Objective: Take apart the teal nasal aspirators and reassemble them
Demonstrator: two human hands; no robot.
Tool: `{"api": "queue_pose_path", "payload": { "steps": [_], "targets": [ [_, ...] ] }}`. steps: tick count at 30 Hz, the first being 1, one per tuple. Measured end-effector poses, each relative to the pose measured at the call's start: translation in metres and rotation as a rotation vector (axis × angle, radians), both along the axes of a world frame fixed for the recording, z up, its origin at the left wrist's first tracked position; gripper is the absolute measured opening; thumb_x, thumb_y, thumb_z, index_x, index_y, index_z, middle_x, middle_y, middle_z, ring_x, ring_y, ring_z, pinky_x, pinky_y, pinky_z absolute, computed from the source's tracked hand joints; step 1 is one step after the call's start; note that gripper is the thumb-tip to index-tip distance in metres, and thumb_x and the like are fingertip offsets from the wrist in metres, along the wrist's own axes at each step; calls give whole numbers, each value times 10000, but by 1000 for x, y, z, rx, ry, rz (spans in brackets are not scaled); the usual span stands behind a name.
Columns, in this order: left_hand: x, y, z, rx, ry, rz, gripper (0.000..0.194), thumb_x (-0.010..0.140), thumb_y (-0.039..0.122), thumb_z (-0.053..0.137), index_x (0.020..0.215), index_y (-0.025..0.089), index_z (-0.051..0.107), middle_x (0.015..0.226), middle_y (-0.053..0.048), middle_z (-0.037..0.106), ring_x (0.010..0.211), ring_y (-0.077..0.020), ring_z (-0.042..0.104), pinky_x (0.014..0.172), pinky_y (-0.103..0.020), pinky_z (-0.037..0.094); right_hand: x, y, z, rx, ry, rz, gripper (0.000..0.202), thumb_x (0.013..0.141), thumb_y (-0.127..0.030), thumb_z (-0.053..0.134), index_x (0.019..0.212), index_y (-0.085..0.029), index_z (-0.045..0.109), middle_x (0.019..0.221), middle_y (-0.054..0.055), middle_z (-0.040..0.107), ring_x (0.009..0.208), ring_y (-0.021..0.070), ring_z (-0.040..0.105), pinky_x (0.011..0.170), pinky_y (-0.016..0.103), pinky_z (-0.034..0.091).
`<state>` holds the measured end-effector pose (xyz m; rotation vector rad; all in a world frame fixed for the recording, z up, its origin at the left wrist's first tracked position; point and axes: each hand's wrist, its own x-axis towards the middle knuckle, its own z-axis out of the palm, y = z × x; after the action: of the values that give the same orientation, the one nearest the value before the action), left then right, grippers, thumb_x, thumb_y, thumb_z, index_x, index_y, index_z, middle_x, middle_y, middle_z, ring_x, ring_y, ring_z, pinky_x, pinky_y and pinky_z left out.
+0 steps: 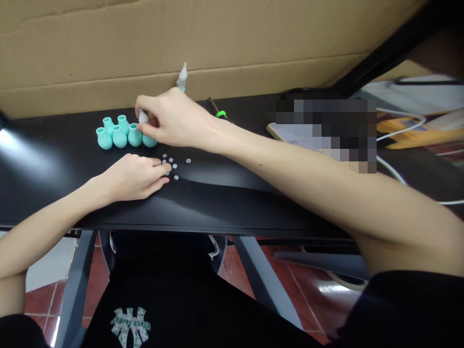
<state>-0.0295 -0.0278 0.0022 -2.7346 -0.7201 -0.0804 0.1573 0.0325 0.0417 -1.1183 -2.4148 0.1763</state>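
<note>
My right hand is closed on a small white pointed nozzle, pinched between thumb and fingers. It is over the right end of a group of teal rubber bulbs, which stand with their open necks up. Part of the rightmost bulb is hidden behind this hand. My left hand rests on the black table, with the index finger and thumb stretched out and apart. Its fingertips touch or nearly touch several small translucent discs scattered there. Behind my right hand stands an assembled piece with a clear pointed tip, its base mostly hidden.
A cardboard panel rises along the back of the black table. A dark tool with a green band lies behind my right forearm. Farther right are a phone-like device, white cables and a yellow-orange item.
</note>
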Motion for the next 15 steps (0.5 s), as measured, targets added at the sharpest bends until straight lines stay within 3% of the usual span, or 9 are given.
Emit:
{"api": "queue_pose_path", "payload": {
  "steps": [15],
  "targets": [
    [2,-2,1,-1,17,0,324,1145,327,507,1157,131,764,911,-79,803,754,-227,780,529,-327,371,0,0,1,13,12,-7,58,1020,-321,647,1052,-282,675,945,43,811,976,286,752,855,392,544]
  ]
}}
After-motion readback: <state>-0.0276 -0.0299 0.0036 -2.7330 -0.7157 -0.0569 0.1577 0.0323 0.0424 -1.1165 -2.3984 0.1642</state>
